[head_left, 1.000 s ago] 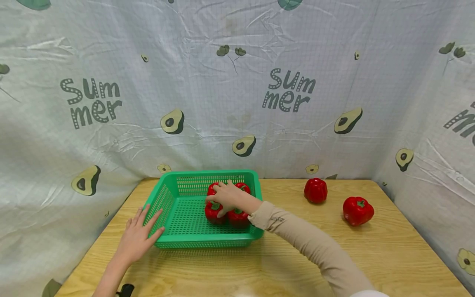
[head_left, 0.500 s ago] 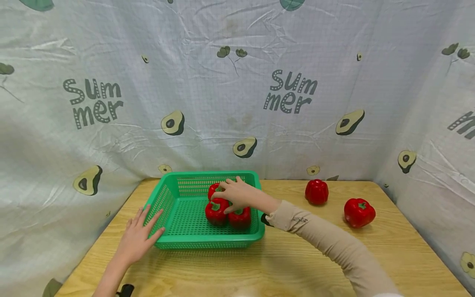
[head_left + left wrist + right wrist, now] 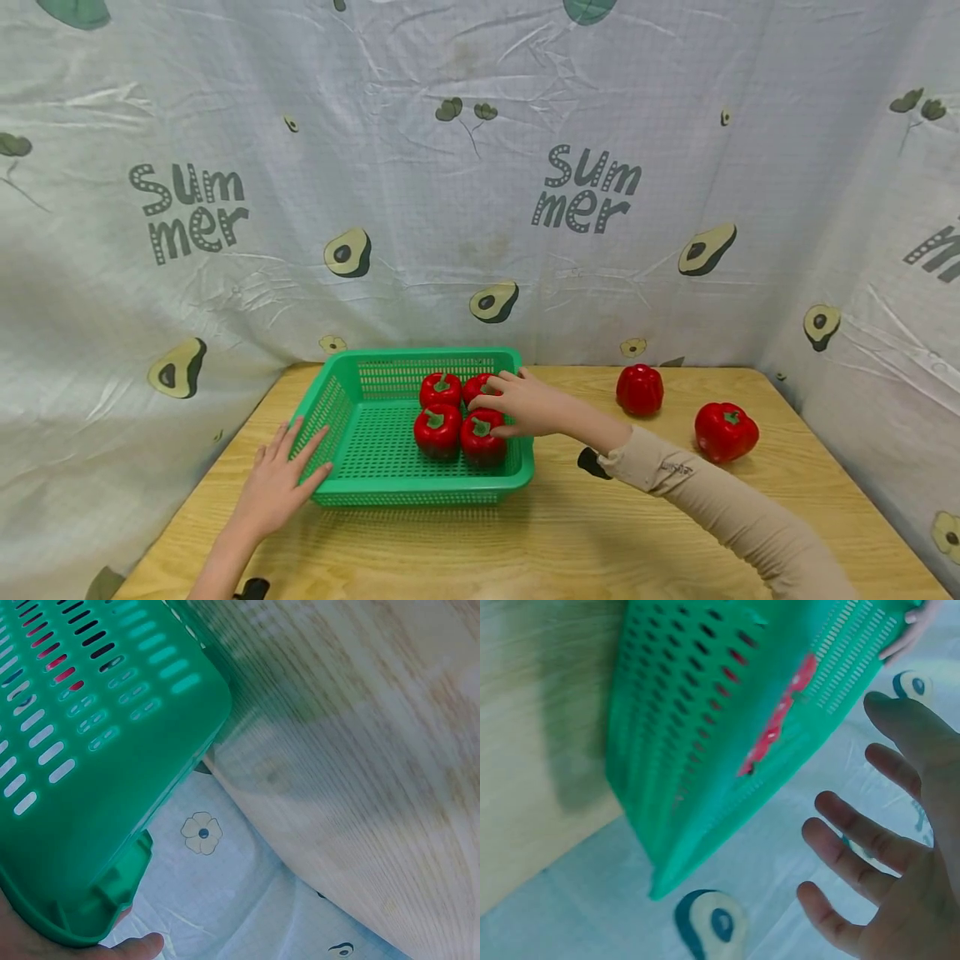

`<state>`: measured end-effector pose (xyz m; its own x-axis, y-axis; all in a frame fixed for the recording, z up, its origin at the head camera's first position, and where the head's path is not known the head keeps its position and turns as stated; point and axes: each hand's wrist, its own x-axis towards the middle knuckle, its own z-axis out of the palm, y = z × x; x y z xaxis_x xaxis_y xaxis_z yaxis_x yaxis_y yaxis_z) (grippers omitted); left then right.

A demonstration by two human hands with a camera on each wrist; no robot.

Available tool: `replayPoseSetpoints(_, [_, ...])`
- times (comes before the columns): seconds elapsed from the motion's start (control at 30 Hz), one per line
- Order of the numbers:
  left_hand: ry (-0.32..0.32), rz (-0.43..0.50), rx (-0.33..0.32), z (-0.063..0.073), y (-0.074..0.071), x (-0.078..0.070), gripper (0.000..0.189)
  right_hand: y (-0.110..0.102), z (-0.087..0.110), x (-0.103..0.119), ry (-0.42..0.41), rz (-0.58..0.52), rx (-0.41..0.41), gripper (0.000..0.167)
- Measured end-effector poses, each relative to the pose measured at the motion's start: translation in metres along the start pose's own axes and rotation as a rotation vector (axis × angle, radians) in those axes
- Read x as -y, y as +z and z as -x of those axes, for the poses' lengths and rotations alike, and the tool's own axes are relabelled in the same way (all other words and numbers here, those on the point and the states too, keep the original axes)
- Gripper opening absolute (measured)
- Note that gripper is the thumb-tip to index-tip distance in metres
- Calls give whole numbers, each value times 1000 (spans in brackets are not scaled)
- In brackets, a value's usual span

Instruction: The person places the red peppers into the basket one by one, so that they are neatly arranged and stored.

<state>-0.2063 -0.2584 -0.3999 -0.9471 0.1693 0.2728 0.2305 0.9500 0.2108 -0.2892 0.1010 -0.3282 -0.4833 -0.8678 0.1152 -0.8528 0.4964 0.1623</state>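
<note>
A green plastic basket (image 3: 390, 486) stands on the table, and several red bell peppers (image 3: 437, 435) sit together in its right half. My left hand (image 3: 272, 487) rests with spread, straight fingers on the basket's left rim; in the left wrist view a little of that hand (image 3: 139, 946) shows below the basket corner. Above the basket's right rim, my right hand (image 3: 534, 407) hangs with loosely spread fingers and holds nothing, partly covering the peppers on that side. The right wrist view shows this hand (image 3: 900, 855) with fingers apart, clear of the basket wall (image 3: 682, 712).
On the wooden table (image 3: 600, 533), one red bell pepper (image 3: 640, 390) lies right of the basket near the back. Another bell pepper (image 3: 724, 433) lies farther right. A patterned cloth (image 3: 420, 208) hangs behind the table and along both sides.
My right hand has drawn back to the right from over the peppers to the basket's right rim, uncovering more of them. The left hand stays on the left rim.
</note>
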Motion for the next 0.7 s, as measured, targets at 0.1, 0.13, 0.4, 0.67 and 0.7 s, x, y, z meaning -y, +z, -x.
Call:
replayPoseSetpoints(0.1, [-5, 3, 5, 1, 0, 1, 55, 6, 10, -4, 6, 14, -34, 38])
replayPoseSetpoints(0.13, [-6, 2, 7, 1, 1, 1, 55, 9, 13, -5, 4, 16, -50, 38])
replayPoseSetpoints(0.4, [-1, 0, 13, 2, 0, 2, 55, 29, 43, -14, 42, -79, -155, 31])
replayPoseSetpoints(0.67, [2, 20, 9, 3, -1, 4, 55, 49, 69, -25, 88, -1, -275, 33])
replayPoseSetpoints(0.7, [3, 21, 7, 3, -1, 4, 55, 51, 73, -26, 96, 5, -285, 32])
